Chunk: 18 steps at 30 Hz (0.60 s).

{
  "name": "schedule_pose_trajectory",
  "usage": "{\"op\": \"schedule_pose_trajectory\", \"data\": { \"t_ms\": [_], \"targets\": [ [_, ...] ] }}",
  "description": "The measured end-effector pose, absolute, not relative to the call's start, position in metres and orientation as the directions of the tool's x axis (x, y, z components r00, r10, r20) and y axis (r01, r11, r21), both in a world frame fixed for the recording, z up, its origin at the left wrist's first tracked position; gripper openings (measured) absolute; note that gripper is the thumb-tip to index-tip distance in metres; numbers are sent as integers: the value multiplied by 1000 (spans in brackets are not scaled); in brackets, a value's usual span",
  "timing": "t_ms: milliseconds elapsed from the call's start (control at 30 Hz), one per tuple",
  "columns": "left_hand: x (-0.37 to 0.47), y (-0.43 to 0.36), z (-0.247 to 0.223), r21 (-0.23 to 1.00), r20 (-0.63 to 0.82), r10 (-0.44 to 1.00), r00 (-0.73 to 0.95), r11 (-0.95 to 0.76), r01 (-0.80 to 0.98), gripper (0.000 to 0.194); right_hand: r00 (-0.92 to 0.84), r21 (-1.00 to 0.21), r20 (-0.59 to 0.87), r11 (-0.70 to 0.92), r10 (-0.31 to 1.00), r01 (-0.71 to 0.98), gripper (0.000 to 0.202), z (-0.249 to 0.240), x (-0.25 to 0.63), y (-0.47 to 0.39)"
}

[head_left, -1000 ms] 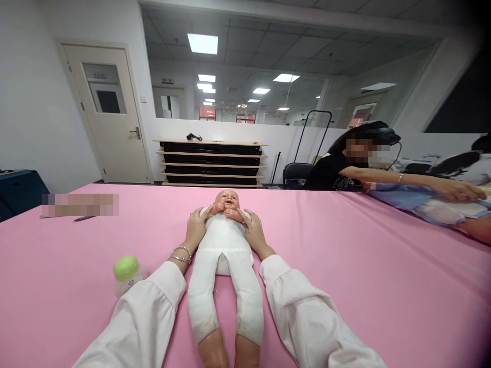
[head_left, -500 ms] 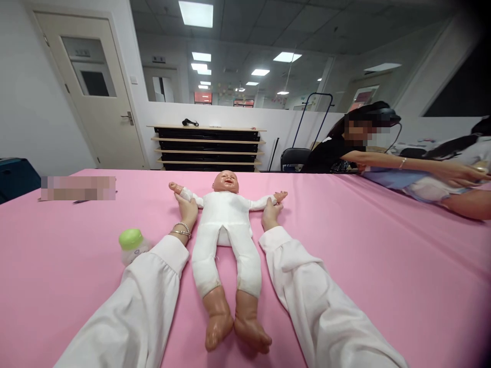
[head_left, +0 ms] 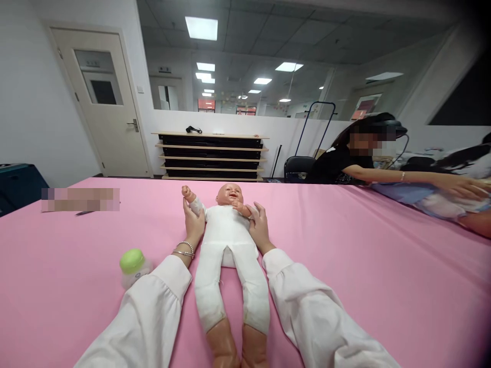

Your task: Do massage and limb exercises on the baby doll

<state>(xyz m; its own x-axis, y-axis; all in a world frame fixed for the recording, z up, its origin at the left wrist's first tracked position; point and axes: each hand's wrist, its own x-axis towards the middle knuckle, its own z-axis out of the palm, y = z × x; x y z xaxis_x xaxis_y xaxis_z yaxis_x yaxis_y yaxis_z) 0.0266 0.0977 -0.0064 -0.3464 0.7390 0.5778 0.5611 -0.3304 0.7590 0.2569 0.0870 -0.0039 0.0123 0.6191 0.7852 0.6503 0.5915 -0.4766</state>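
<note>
White-clothed doll (head_left: 229, 229) lies face-up: left hand (head_left: 195, 225), fingers half curled, holds its raised arm (head_left: 196, 205); right hand (head_left: 261, 227), fingers slightly parted, touches its bent arm (head_left: 241, 208).

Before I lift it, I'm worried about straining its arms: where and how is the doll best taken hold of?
Probably by the white torso of the doll, from both sides at once: it lies face up, its torso broader than either arm or leg.
</note>
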Motion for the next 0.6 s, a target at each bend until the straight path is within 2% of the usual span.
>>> {"op": "schedule_pose_trajectory", "data": {
  "t_ms": [100,200,400,600],
  "targets": [
    [31,91,2,794,558,729,-396,-333,508,73,5,-473,756,541,655,696,45,-7,256,89],
    [32,91,4,770,566,739,-364,-318,553,68,-45,-427,757,545,652,722,47,-8,258,91],
    [33,97,1,572,651,751,-112,-388,723,56,-143,-290,780,554,609,780,45,-5,257,89],
    [34,92,4,461,638,770,-13,-368,807,57,-201,-257,763,574,614,777,44,-3,257,93]
  ]
}}
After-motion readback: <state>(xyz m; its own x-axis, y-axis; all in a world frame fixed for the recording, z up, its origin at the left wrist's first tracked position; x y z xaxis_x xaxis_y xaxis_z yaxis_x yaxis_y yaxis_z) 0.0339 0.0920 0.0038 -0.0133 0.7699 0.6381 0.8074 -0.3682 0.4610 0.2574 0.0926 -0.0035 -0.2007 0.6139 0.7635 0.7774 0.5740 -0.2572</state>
